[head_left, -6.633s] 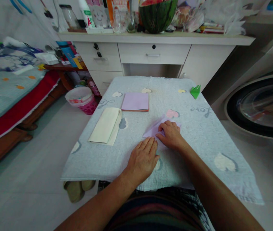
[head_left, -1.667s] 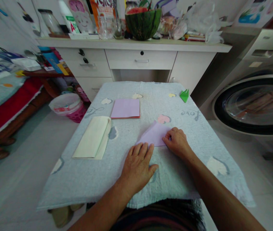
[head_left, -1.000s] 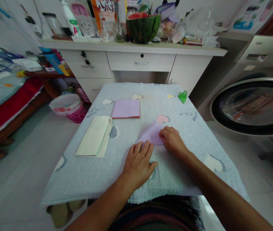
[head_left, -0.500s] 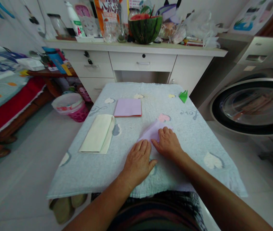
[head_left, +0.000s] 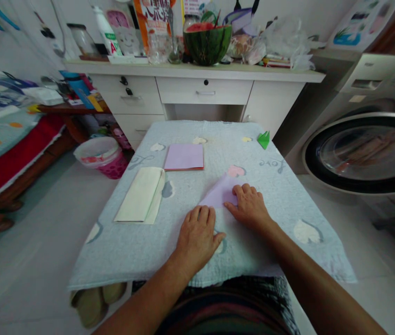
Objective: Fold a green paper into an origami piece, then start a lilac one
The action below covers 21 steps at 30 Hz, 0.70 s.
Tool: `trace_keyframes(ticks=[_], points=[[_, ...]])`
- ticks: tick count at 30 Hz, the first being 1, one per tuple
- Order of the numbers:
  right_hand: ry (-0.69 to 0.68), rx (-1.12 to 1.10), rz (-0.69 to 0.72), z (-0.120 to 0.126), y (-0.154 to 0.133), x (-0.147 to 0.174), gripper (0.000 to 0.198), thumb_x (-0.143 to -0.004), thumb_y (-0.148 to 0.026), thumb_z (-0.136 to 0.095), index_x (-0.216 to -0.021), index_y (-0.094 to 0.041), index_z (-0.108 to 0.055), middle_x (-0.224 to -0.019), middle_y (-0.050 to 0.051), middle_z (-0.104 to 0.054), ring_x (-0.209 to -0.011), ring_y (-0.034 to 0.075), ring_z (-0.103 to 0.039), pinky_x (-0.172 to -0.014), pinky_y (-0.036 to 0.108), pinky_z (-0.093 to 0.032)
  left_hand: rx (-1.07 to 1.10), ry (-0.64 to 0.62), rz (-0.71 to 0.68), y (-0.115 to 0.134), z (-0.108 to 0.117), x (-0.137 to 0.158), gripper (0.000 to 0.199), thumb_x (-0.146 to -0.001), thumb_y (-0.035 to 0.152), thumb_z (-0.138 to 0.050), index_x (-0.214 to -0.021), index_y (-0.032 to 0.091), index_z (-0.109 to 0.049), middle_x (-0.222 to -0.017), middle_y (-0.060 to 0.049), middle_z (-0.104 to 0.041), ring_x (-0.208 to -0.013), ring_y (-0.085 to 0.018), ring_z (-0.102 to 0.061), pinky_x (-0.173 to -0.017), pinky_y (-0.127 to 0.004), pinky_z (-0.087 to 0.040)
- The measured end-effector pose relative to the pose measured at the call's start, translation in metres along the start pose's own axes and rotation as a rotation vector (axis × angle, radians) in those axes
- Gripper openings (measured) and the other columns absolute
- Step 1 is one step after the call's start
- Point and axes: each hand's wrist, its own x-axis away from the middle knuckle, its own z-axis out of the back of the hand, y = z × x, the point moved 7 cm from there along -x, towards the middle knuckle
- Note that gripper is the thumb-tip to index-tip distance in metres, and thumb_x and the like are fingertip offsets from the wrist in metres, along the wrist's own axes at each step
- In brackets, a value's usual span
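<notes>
A light purple sheet of paper, folded into a triangle, lies on the cloth-covered table in front of me. My left hand rests flat with its fingertips at the triangle's left corner and the thumb held apart. On the triangle's right side, my right hand has its fingers bent over the paper and its thumb against the lower edge. That corner is hidden under the hand. Further back sits a square stack of paper, purple on top with red at its edge. To the left is a folded pale green paper.
A small green folded-paper piece stands at the table's far right corner. Beyond the patterned tablecloth is a white cabinet with a cut watermelon on top. A washing machine stands right, a pink bin left.
My right hand has slid a little to the right along the purple paper, uncovering more of it. My left hand has shifted slightly towards me and stays near the left corner.
</notes>
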Motion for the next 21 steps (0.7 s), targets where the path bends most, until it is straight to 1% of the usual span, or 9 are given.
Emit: trace_keyframes(ticks=[3, 10, 15, 18, 21], points=[[-0.004, -0.020, -0.023, -0.001, 0.017, 0.001, 0.042, -0.086, -0.053, -0.054, -0.112, -0.020, -0.053, -0.109, 0.012, -0.054, -0.099, 0.031, -0.052, -0.078, 0.040, -0.037, -0.019, 0.004, 0.013, 0.000, 0.002, 0.000, 0.064, -0.080, 0.050, -0.066, -0.128, 0.013, -0.050, -0.116, -0.013, -0.055, -0.112, -0.031, -0.046, -0.093, -0.046, -0.043], [0.017, -0.031, -0.046, -0.003, 0.050, 0.007, 0.047, -0.086, -0.053, -0.053, -0.120, -0.020, -0.051, -0.109, 0.013, -0.053, -0.099, 0.032, -0.052, -0.078, 0.041, -0.037, -0.055, -0.010, 0.016, -0.001, 0.000, -0.001, 0.063, -0.081, 0.051, -0.064, -0.129, 0.013, -0.051, -0.114, -0.013, -0.056, -0.110, -0.031, -0.047, -0.091, -0.045, -0.043], [0.037, -0.057, -0.043, -0.004, 0.063, 0.011, 0.049, -0.086, -0.051, -0.054, -0.123, -0.021, -0.049, -0.111, 0.014, -0.054, -0.100, 0.032, -0.052, -0.079, 0.042, -0.038, -0.058, -0.034, 0.021, -0.001, 0.000, -0.001, 0.062, -0.082, 0.051, -0.062, -0.131, 0.014, -0.050, -0.115, -0.013, -0.056, -0.109, -0.031, -0.047, -0.090, -0.046, -0.043], [0.024, -0.068, -0.033, -0.003, 0.069, 0.009, 0.051, -0.085, -0.051, -0.056, -0.124, -0.020, -0.048, -0.112, 0.015, -0.055, -0.101, 0.033, -0.053, -0.079, 0.041, -0.039, -0.056, -0.040, 0.026, -0.001, 0.002, 0.000, 0.062, -0.082, 0.051, -0.062, -0.132, 0.016, -0.050, -0.116, -0.012, -0.056, -0.108, -0.031, -0.047, -0.090, -0.046, -0.043], [-0.018, -0.108, -0.001, 0.003, 0.075, 0.003, 0.051, -0.081, -0.042, -0.062, -0.123, -0.016, -0.048, -0.113, 0.015, -0.056, -0.100, 0.031, -0.054, -0.078, 0.039, -0.039, -0.054, -0.044, 0.024, -0.002, 0.002, 0.000, 0.061, -0.082, 0.050, -0.062, -0.131, 0.017, -0.050, -0.115, -0.012, -0.056, -0.108, -0.031, -0.047, -0.090, -0.046, -0.043]])
